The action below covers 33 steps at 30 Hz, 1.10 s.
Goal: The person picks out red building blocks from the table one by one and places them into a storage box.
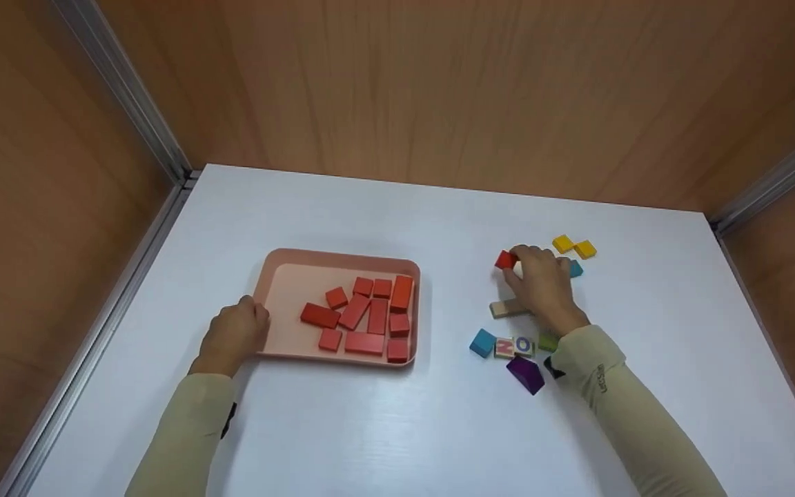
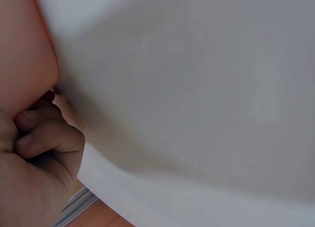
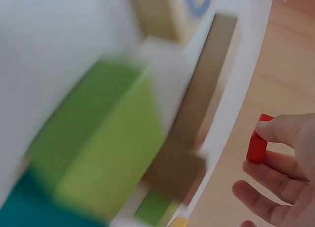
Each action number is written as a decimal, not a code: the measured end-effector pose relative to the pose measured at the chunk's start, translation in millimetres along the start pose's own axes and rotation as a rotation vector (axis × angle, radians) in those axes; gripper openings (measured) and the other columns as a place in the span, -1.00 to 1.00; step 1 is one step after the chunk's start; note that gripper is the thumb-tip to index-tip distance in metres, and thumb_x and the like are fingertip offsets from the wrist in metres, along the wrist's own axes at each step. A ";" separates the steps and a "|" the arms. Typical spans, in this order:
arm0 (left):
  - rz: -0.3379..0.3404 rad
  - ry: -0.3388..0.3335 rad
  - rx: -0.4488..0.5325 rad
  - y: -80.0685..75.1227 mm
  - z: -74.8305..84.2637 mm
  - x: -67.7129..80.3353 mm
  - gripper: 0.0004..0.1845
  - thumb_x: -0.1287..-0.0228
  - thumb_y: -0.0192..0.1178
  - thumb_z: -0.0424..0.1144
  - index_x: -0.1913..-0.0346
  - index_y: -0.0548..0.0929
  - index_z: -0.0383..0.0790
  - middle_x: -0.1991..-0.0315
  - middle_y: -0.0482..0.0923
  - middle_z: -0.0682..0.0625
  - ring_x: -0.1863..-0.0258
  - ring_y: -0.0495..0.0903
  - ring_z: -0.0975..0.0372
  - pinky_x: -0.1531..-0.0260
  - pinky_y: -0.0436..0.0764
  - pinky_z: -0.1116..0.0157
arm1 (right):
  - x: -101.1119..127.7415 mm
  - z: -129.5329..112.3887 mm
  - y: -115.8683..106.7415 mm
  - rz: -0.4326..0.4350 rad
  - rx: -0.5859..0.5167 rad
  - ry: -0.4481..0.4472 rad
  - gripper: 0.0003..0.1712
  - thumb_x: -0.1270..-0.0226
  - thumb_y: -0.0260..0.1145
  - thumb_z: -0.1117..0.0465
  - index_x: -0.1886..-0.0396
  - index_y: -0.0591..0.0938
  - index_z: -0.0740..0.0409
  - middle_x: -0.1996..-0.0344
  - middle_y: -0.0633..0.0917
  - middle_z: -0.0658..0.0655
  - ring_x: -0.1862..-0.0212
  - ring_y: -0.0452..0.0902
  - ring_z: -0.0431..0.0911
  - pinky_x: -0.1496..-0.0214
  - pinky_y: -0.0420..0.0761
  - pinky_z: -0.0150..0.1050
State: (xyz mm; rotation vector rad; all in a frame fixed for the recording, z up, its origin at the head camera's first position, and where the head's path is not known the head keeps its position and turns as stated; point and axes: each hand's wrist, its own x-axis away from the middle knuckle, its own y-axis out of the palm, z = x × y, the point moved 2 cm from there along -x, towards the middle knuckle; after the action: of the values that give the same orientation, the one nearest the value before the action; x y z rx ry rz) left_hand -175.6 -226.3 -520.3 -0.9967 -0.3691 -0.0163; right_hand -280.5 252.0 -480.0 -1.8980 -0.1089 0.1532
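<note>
My left hand (image 1: 232, 334) grips the left rim of a pink tray (image 1: 280, 276); in the left wrist view its fingers curl at the edge of the tray (image 2: 24, 49). Several red blocks, cubes and longer bars, lie in the tray, mostly toward its right side; one is a bar (image 1: 364, 343) near the front wall. To the right of the tray, my right hand (image 1: 541, 286) pinches a small red block (image 1: 504, 259) between thumb and fingertips. The right wrist view shows this red block (image 3: 257, 147) held near its ends, with the other fingers loosely bent.
Near my right hand lie a plain wooden bar (image 1: 508, 308), a blue block (image 1: 482, 343), letter blocks (image 1: 505, 348), a purple block (image 1: 526, 375) and a green block (image 1: 548, 341). Yellow blocks (image 1: 563, 244) sit farther back. A wooden wall (image 1: 439, 96) bounds the white table (image 1: 342, 428).
</note>
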 end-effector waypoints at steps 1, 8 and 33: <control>-0.004 -0.002 0.004 0.0 0.2 0.4 -0.56 -0.57 -0.30 -0.10 0.05 0.43 -0.44 0.47 0.42 -0.14 0.48 0.43 0.06 0.49 0.43 0.17 | 0.1 -9.5 1.7 -0.001 0.002 -0.020 -0.48 -0.39 0.39 0.12 -0.25 0.51 0.22 -0.10 0.62 0.26 -0.14 0.44 0.18 -0.22 0.19 0.23; -0.008 -0.018 0.022 1.8 -0.1 2.7 -0.58 -0.59 -0.29 -0.10 0.02 0.43 -0.43 0.42 0.44 -0.16 0.45 0.45 0.06 0.46 0.45 0.17 | 1.1 -73.8 14.5 0.000 -0.031 -0.167 -0.52 -0.34 0.43 0.07 -0.18 0.56 0.11 -0.04 0.66 0.12 -0.07 0.48 0.05 -0.21 0.26 0.14; 0.034 0.012 0.029 12.4 25.1 -1.6 -0.62 -0.59 -0.26 -0.15 0.04 0.45 -0.41 0.31 0.52 -0.22 0.38 0.49 0.02 0.33 0.52 0.06 | 33.9 -217.1 62.2 -0.094 0.014 -0.593 -0.58 -0.36 0.39 0.00 -0.10 0.63 0.10 0.08 0.70 0.04 0.05 0.52 -0.06 -0.06 0.35 0.00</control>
State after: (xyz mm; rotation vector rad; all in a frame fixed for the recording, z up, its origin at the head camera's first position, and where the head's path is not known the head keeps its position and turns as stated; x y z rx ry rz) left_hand -182.3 -199.1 -518.7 -0.9741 -0.3402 0.0138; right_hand -212.4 34.2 -470.8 -1.7765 -0.5937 0.6470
